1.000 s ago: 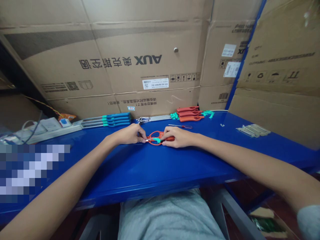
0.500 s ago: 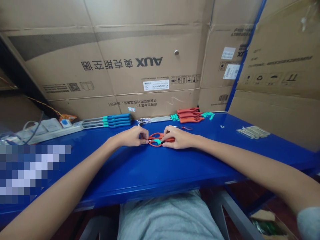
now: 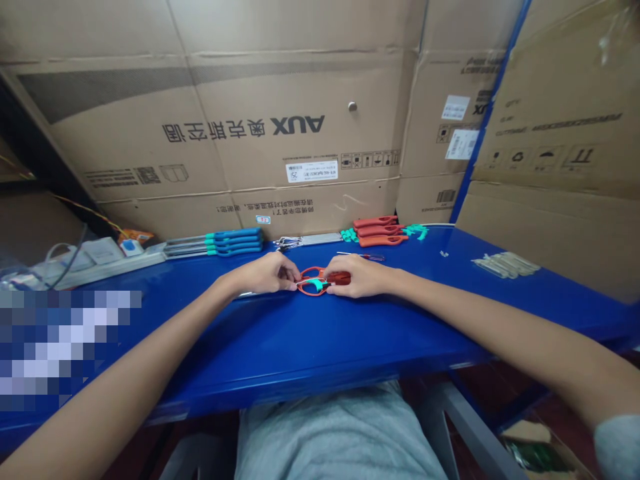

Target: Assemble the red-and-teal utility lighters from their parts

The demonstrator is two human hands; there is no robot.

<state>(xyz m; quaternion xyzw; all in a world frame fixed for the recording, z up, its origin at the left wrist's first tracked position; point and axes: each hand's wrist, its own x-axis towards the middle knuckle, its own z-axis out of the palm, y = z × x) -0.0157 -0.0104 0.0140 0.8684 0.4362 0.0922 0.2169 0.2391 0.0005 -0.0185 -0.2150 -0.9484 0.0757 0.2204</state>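
In front of me an orange-red long-lighter handle (image 3: 313, 270) with open loops lies low over the table. A teal trigger piece (image 3: 315, 286) sits in its middle, with a thin pale wire beside it. My left hand (image 3: 277, 272) is closed at the handle's left end, thumb and fingertips pinched together. My right hand (image 3: 359, 277) closes round the handle's right part, fingertips near a dark piece by the trigger. A bit of a metal rod (image 3: 247, 294) shows under my left wrist. Exactly what lies between the fingertips is partly hidden.
Behind my hands lie blue-handled lighters (image 3: 235, 241), metal rods with wires (image 3: 320, 239), red-orange handles (image 3: 380, 231), teal pieces (image 3: 417, 231) and a screwdriver (image 3: 370, 257). Clear tubes (image 3: 505, 264) lie right; a power strip (image 3: 110, 263) stands left. Cardboard (image 3: 240, 87) walls the back.
Both hands stay nearly in place, with small finger shifts. The teal trigger piece and wire show more plainly between them, and a metal rod now shows under my left wrist.
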